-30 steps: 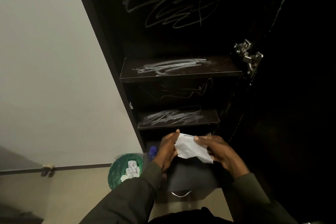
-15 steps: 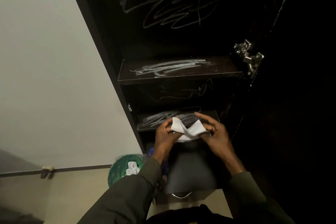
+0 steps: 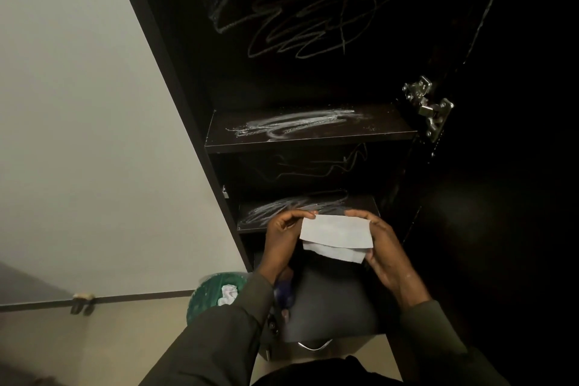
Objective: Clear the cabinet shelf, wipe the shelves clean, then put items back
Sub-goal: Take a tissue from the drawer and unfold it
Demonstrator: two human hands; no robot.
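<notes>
Both hands hold a white tissue [image 3: 336, 236] in front of the dark cabinet: the left hand [image 3: 282, 238] pinches its left edge with curled fingers, the right hand [image 3: 380, 247] grips its right edge, and the sheet lies folded flat between them, near the lower shelf [image 3: 308, 207]. That shelf and the upper shelf [image 3: 310, 128], farther up, carry nothing but white smears, so the clearing looks done while the wiping has barely begun, or not at all. Scribbled marks also show on the back panel [image 3: 297, 16]. Putting items back is all still ahead. A green bin [image 3: 213, 298] with crumpled paper sits low to the left
</notes>
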